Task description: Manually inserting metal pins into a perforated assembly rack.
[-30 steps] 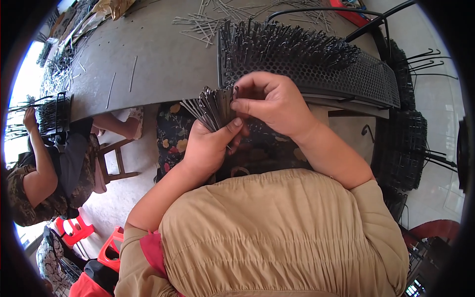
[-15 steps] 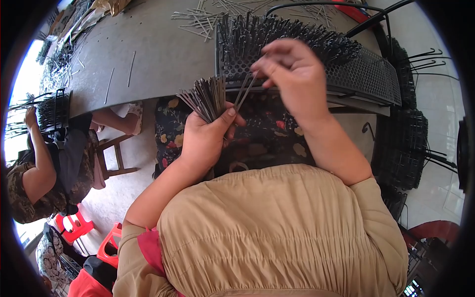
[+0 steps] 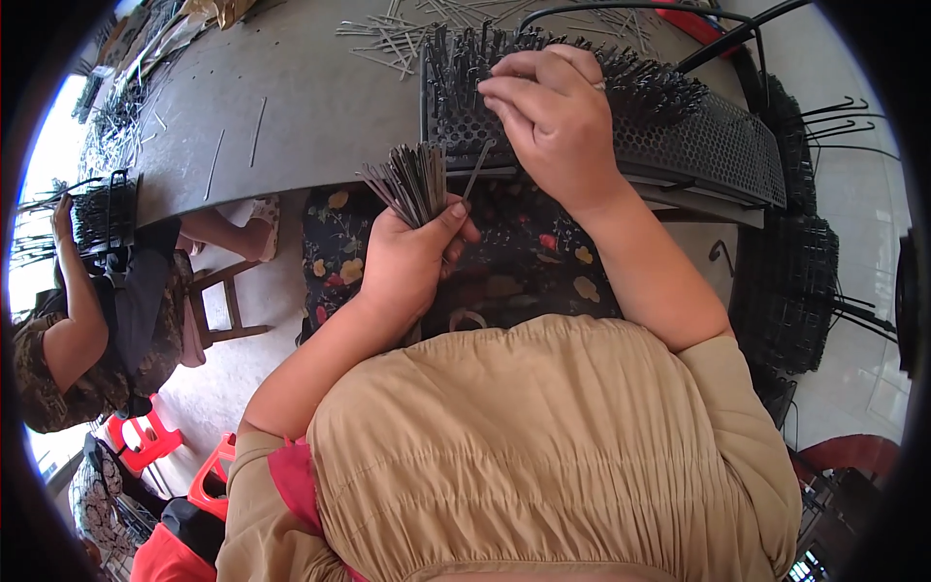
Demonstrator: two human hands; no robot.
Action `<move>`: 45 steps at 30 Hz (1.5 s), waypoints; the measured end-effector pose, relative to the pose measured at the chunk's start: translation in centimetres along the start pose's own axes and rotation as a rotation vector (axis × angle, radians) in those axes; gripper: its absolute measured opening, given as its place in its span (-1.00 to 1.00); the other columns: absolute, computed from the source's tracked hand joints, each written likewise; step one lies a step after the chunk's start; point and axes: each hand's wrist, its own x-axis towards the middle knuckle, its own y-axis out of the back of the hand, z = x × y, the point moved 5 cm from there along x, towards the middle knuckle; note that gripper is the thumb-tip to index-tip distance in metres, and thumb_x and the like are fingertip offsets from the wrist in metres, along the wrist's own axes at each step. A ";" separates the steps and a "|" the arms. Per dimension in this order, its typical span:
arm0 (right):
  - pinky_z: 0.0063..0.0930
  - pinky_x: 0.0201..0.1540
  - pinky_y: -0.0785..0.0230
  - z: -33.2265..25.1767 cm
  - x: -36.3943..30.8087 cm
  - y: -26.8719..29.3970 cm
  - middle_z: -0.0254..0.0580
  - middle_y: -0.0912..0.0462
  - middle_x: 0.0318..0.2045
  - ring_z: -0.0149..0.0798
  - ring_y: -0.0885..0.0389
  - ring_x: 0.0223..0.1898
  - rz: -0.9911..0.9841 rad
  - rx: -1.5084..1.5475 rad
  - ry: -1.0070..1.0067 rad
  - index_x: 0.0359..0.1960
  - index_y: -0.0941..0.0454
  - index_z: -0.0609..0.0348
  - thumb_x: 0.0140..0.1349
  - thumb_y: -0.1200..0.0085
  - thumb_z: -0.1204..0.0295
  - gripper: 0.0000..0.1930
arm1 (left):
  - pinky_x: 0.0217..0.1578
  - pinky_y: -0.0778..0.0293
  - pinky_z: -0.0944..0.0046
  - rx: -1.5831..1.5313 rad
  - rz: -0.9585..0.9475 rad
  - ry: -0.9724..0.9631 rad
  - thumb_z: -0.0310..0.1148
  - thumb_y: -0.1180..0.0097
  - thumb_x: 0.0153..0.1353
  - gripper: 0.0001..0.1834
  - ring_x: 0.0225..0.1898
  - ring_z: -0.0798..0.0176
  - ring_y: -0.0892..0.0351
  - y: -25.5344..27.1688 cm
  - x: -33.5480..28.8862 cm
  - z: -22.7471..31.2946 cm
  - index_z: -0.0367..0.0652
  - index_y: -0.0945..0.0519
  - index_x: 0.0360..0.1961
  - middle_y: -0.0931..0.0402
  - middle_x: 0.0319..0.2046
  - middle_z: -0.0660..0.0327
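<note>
A bundle of thin dark metal rods (image 3: 411, 189) is gripped in my left hand (image 3: 407, 257), their tips fanned upward. One rod (image 3: 475, 173) leans apart from the bundle, between thumb and forefinger. My right hand (image 3: 553, 121) is at the front left part of a perforated metal rack (image 3: 679, 150), fingers pinched together by the upright rods (image 3: 465, 73) that fill it. What sits between those fingertips is too small and partly hidden to make out.
Loose rods (image 3: 393, 39) lie scattered at the table's (image 3: 310, 107) far side, and two single rods lie at its left. A curved black handle (image 3: 621, 10) arches over the rack. More rod-filled racks (image 3: 790, 291) stand on the right. A co-worker (image 3: 78, 310) sits at the left by red stools (image 3: 145, 436).
My right hand has moved up and slightly left, from beside the bundle to the rack's rods. The left hand still holds the bundle, with a single rod standing out from it.
</note>
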 end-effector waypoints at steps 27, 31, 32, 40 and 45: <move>-0.46 -0.27 -0.44 0.3 -0.7 1.3 -0.26 -0.68 -0.37 -0.26 -0.63 -0.37 0.004 0.089 -0.087 -0.38 -0.67 0.13 0.01 -0.32 0.60 -0.86 | -0.62 -0.38 0.43 -0.021 -0.068 0.019 -0.49 -0.05 0.32 -0.86 -0.50 0.43 -0.49 -0.8 -0.2 0.3 -0.23 -0.53 -0.12 -0.63 -0.37 0.20; -0.66 -0.35 -0.43 -1.0 -4.7 -0.7 -0.22 -0.68 -0.38 -0.48 -0.60 -0.40 -0.326 1.064 -1.052 -0.16 -0.60 0.27 0.15 -0.24 0.60 -0.79 | -0.63 -0.36 0.45 -0.052 -0.064 -0.008 -0.47 -0.06 0.33 -0.88 -0.51 0.46 -0.48 -1.1 -0.4 0.8 -0.20 -0.54 -0.13 -0.63 -0.38 0.20; -0.67 -0.36 -0.43 -1.0 -5.1 -1.1 -0.17 -0.68 -0.39 -0.48 -0.59 -0.40 -0.412 1.088 -1.081 -0.05 -0.50 0.30 0.18 -0.21 0.62 -0.71 | -0.64 -0.35 0.45 -0.056 -0.059 0.002 -0.45 -0.06 0.34 -0.88 -0.53 0.47 -0.46 -1.6 -0.5 1.0 -0.19 -0.54 -0.13 -0.63 -0.38 0.20; -0.66 -0.23 -0.52 3.6 -1.5 2.5 -0.16 -0.67 -0.37 -0.45 -0.66 -0.32 0.170 0.422 -0.446 -0.06 -0.31 0.24 0.16 -0.20 0.72 -0.62 | -0.69 -0.30 0.43 0.067 -0.116 0.071 -0.43 -0.05 0.35 -0.89 -0.63 0.46 -0.37 -1.9 0.1 0.0 -0.21 -0.56 -0.19 -0.60 -0.43 0.21; -0.63 -0.18 -0.56 2.8 -0.9 1.8 -0.22 -0.66 -0.34 -0.46 -0.68 -0.26 0.136 0.272 -0.300 -0.15 -0.37 0.26 0.14 -0.25 0.71 -0.68 | -0.68 -0.34 0.41 0.052 -0.070 0.017 -0.50 -0.02 0.33 -0.90 -0.58 0.45 -0.42 -2.0 0.1 0.2 -0.30 -0.55 -0.24 -0.58 -0.43 0.18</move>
